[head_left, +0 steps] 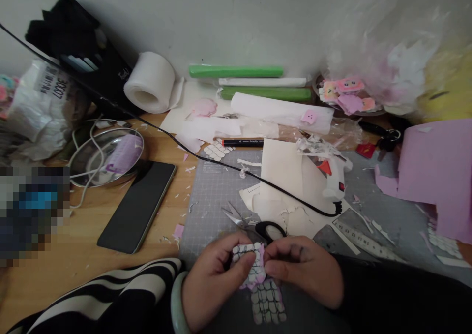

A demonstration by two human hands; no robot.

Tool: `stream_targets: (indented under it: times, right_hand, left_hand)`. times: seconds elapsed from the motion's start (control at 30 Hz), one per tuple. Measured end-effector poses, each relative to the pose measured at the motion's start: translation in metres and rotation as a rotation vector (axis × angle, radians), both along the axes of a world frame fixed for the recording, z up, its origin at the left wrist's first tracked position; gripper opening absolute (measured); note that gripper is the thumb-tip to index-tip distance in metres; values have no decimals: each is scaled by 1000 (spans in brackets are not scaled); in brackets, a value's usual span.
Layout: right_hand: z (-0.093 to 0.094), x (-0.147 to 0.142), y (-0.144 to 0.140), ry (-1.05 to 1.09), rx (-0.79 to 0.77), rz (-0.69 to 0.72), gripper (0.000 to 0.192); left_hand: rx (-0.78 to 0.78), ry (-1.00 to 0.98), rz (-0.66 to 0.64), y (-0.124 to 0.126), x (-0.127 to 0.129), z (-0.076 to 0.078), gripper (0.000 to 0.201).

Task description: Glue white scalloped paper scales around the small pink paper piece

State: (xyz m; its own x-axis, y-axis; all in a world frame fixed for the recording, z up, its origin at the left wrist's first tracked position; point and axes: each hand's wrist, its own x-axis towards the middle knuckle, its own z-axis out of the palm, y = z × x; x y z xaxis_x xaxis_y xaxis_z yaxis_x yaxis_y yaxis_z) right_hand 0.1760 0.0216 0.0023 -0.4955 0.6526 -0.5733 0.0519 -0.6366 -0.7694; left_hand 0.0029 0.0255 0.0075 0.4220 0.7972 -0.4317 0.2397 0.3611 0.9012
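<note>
Low at the six o'clock edge of the grey cutting mat (pixel 214 191), both hands meet over one small thing. From the nine o'clock side comes the left hand (pixel 212 280), on a striped sleeve with a pale bangle at the wrist; its thumb and fingers pinch the left edge of a white scaled paper piece (pixel 249 265) with pink showing behind it. That piece stands between the two hands, its long axis running roughly twelve to six, and its lower end hangs down past the fingers toward six o'clock. At three o'clock of it the right hand (pixel 304 270), on a dark sleeve, pinches its right edge with the fingertips pressed together. Both hands touch the piece, so neither is nearer. Just beyond, at twelve o'clock, lie black-handled scissors (pixel 254 223), blades pointing toward ten o'clock.
</note>
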Motion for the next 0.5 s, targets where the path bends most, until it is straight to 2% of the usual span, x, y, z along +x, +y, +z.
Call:
stream_targets:
  times: [0.17, 0.5]
  right_hand:
    - [-2, 1, 1, -7, -83, -74, 22]
    - [1, -2, 1, -50, -40, -115, 26]
  left_hand:
    - [-15, -7, -16, 1, 1, 0, 14]
    - [-34, 8, -28, 0, 0, 0, 16]
